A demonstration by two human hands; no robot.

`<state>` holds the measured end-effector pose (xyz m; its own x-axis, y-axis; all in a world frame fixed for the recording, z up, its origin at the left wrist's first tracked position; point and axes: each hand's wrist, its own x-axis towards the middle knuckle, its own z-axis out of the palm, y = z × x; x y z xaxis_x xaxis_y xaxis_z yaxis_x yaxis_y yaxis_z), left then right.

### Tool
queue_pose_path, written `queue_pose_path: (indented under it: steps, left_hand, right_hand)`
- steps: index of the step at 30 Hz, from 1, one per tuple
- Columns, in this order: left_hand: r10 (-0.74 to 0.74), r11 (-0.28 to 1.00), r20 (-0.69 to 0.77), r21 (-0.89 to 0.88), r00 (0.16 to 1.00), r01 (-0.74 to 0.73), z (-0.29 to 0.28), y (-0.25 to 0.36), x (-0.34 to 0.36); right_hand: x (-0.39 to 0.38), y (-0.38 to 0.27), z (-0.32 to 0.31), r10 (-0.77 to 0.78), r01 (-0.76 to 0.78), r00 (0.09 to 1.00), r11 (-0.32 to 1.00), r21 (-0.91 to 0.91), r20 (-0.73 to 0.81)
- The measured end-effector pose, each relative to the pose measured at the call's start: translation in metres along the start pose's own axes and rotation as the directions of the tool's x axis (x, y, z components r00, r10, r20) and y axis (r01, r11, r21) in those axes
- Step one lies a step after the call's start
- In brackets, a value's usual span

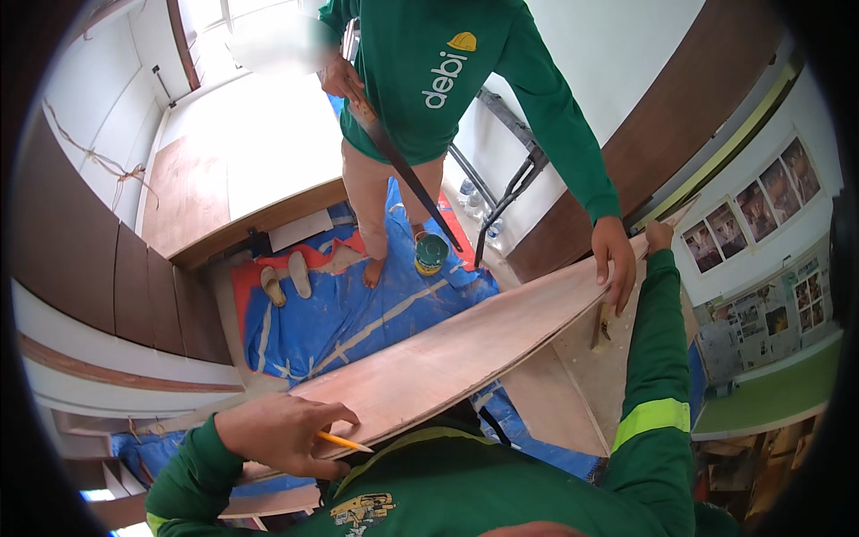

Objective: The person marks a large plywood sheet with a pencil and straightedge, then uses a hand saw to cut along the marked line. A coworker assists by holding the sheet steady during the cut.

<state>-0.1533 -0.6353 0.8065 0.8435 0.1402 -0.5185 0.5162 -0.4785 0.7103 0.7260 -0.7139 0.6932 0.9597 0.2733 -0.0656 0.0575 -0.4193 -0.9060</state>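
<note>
My left hand [291, 434], near the bottom left, grips the near part of a long pale plywood board [447, 349], with a yellow pencil [344, 440] between its fingers. My right hand [659, 234] is closed on the board's far end at the right, arm stretched out. Across the board, a co-worker [438, 80] in green has a hand [613, 268] on the board beside my right hand. The co-worker's other hand [344, 79] holds a long dark handsaw [407, 179], pointing down. More plywood [546, 403] lies under the board at right.
Blue sheeting [349, 313] covers the floor, with sandals [298, 275] and a green can [430, 254] on it. A white-topped platform [268, 152] stands at back left, dark cabinet panels [130, 295] at left. A dark metal frame [501, 170] leans behind the co-worker.
</note>
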Motion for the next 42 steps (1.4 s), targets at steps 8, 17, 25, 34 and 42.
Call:
queue_pose_path:
  steps: [8,17,25,34,42]
  left_hand:
    - [0.020,1.000,-0.018,-0.017,1.000,-0.020,0.015,0.002,-0.003]
    - [-0.059,0.998,-0.009,0.027,0.998,0.059,0.011,0.013,0.002]
    - [-0.087,0.996,-0.052,-0.004,0.995,0.087,0.002,0.011,0.003]
    - [-0.028,0.994,-0.037,-0.105,0.999,0.024,0.001,0.010,0.016]
    - [-0.053,0.967,0.093,-0.245,0.994,0.074,-0.011,-0.007,0.025]
  right_hand:
    - [-0.008,0.005,0.008,-0.182,0.148,0.975,0.959,-0.241,-0.126]
    - [-0.054,-0.013,0.007,0.026,-0.020,0.997,0.995,0.097,-0.067]
    - [-0.099,-0.049,0.019,0.120,-0.113,0.987,0.991,0.069,-0.109]
    - [-0.092,-0.040,0.023,0.046,-0.041,0.982,0.999,0.030,-0.183]
    - [-0.100,-0.037,0.011,0.029,-0.019,0.995,0.994,0.105,-0.095]
